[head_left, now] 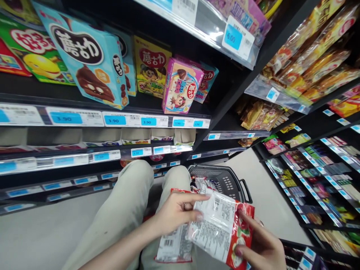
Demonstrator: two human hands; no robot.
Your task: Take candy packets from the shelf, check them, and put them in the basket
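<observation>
Between my two hands is a red and white snack packet (218, 225), its printed back with a barcode turned up. My left hand (184, 208) pinches the packet's upper left side between thumb and fingers, and a ring shows on one finger. On the packet's red right end, my right hand (260, 240) grips with thumb and fingers. A second snack packet (173, 243), also red and white, lies on my lap under my left wrist, partly covered. Just beyond stands a dark grey shopping basket (225, 176) with several packets in it.
Before my knees, a black shelf (42, 92) holds a blue snack box (84, 56), a yellow box (152, 65) and a pink box (181, 86). Lower down are open cartons (135, 135). Bagged snacks (312, 48) fill shelves at right. Pale floor (250, 180) runs past the basket.
</observation>
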